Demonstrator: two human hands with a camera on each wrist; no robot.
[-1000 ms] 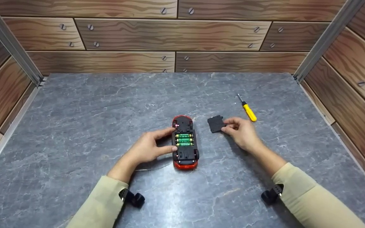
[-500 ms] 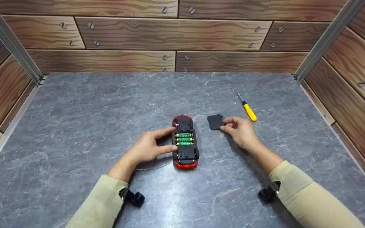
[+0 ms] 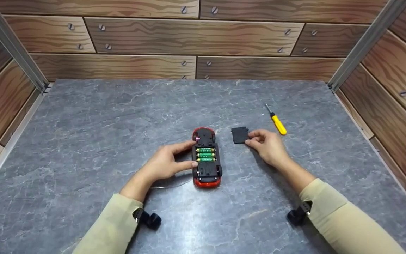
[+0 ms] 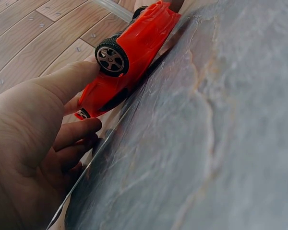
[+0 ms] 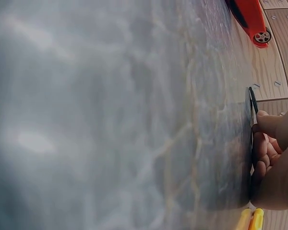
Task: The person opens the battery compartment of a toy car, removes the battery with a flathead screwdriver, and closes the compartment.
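Observation:
A red toy car [image 3: 208, 169] lies upside down on the table, its black underside up. Its battery compartment is uncovered, and three green batteries [image 3: 205, 155] sit side by side in it. My left hand [image 3: 164, 162] holds the car by its left side, thumb and index fingertip set apart along the edge. In the left wrist view the thumb touches by a wheel [image 4: 111, 58]. To the right of the car, my right hand [image 3: 268, 146] pinches the near right corner of a flat black battery cover [image 3: 239, 135] between thumb and fingers. The cover appears edge-on in the right wrist view.
A yellow-handled screwdriver [image 3: 278, 124] lies beyond my right hand, its tip pointing away. A thin clear strand [image 3: 169, 187] runs on the table from the car under my left wrist. Wood-patterned panels [image 3: 189, 37] wall the grey table [image 3: 118, 113] at back and sides.
The battery cover has turned slightly in my right hand and now sits straighter, while that forearm has shifted a little to the left. My left hand and the toy car stay in place.

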